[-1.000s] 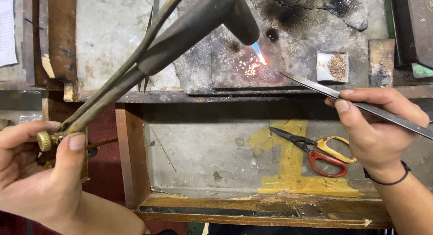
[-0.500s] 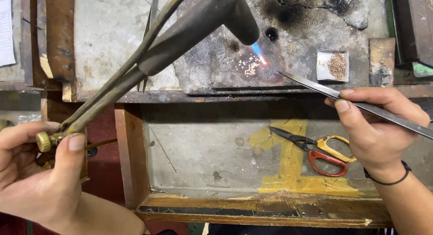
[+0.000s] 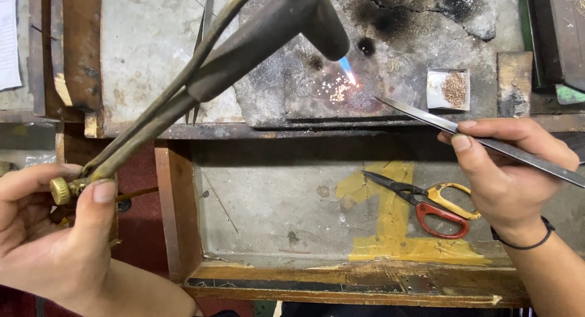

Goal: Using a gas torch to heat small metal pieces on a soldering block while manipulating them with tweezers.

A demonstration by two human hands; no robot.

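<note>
A scorched, soot-blackened desk (image 3: pixel 152 43) fills the view, with an open wooden drawer (image 3: pixel 183 232) below it holding red-and-yellow-handled scissors (image 3: pixel 436 204). The left hand (image 3: pixel 55 232) is closed around the brass valve end of a blowtorch (image 3: pixel 244 43), whose blue flame plays on tiny glowing beads (image 3: pixel 337 90) on a dark slab. The right hand (image 3: pixel 509 177) pinches long steel tweezers (image 3: pixel 426 117), tips near the beads, beside a small tray of grains (image 3: pixel 450 88).

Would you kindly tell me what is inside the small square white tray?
The small square white tray holds a heap of tiny brownish metal grains. Its floor beneath the heap is covered.
</note>
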